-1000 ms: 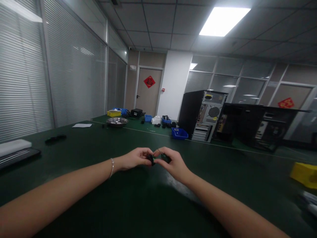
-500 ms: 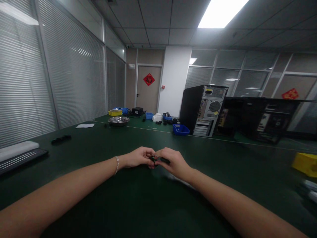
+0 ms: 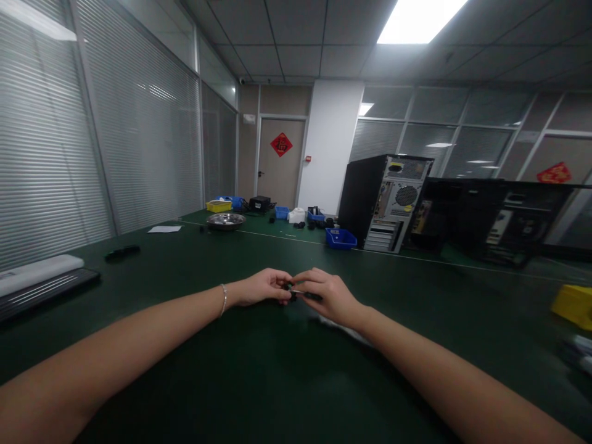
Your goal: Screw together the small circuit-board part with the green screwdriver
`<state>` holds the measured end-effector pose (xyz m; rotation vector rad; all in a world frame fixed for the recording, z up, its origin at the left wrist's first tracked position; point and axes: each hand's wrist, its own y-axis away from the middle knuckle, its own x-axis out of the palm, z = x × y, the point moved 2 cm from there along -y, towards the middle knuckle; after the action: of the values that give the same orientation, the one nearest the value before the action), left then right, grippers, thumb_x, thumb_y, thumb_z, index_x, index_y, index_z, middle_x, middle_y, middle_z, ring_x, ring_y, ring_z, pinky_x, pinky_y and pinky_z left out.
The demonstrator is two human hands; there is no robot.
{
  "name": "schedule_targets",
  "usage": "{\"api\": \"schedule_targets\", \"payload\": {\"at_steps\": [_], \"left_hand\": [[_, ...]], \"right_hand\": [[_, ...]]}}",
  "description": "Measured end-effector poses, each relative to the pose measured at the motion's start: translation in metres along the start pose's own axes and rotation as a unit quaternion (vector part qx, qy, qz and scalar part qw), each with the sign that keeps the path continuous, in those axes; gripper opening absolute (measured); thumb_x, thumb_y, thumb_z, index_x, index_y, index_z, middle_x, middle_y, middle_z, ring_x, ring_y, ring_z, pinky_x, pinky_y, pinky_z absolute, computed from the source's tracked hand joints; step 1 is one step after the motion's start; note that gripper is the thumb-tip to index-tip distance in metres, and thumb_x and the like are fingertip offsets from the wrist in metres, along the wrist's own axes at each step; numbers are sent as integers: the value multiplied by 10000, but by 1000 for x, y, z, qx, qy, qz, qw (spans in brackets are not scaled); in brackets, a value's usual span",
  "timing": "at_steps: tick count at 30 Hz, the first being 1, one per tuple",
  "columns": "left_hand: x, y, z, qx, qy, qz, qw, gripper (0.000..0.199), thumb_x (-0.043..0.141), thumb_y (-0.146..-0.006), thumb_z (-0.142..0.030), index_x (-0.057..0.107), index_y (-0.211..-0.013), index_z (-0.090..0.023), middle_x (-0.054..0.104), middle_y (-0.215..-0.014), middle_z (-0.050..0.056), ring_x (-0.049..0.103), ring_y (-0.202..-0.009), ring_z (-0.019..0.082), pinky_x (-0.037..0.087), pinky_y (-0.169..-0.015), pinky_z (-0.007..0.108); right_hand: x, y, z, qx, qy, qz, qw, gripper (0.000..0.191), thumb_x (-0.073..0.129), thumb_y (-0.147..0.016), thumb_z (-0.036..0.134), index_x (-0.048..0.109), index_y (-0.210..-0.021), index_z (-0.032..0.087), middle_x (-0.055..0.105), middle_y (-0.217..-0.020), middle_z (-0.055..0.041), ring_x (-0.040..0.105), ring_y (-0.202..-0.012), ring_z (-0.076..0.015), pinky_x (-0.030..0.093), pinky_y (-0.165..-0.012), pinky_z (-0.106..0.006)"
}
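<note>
My left hand (image 3: pixel 266 287), with a bracelet at the wrist, is closed on a small dark part (image 3: pixel 292 296) at the middle of the green table (image 3: pixel 259 376). Facing it, my right hand (image 3: pixel 329 298) pinches a slim tool (image 3: pixel 313 296) with a black handle and a thin metal shaft. The tool's metal end points left and meets the dark part between the fingertips. Both pieces are mostly covered by fingers, so their exact kinds cannot be made out. Something flat and white (image 3: pixel 345 328) lies partly hidden under my right forearm.
A blue tray (image 3: pixel 341 238) stands before an upright computer case (image 3: pixel 386 203). A metal bowl (image 3: pixel 226 222) and a white paper (image 3: pixel 164 229) lie back left. Nearer left are a black object (image 3: pixel 123 252) and a black slatted thing (image 3: pixel 50 293). A yellow bin (image 3: pixel 573 306) sits right.
The view has shifted slightly. My right hand's fingers have straightened and shifted along the tool, showing more of its metal shaft. My left hand keeps its grip on the small dark part.
</note>
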<state>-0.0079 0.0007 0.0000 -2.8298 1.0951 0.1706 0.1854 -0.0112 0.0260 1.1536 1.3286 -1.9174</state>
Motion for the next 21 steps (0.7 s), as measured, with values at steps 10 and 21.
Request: {"api": "schedule_targets", "payload": {"at_steps": [10, 21], "left_hand": [[-27, -9, 2, 58, 113, -194, 973, 368, 623, -772, -118, 572, -1134, -161, 625, -863, 60, 598, -728, 148, 470, -700, 292], [-176, 68, 21, 155, 169, -644, 730, 291, 283, -869, 49, 463, -1064, -72, 481, -696, -11, 518, -600, 69, 505, -731, 289]], "right_hand": [[16, 7, -16, 70, -33, -115, 990, 314, 546, -858, 215, 590, -1164, 272, 531, -1130, -71, 564, -979, -205, 478, -837, -340], [22, 8, -24, 104, -64, -71, 990, 173, 548, -851, 190, 644, -990, 225, 559, -1018, -51, 566, -906, -183, 482, -807, -316]]}}
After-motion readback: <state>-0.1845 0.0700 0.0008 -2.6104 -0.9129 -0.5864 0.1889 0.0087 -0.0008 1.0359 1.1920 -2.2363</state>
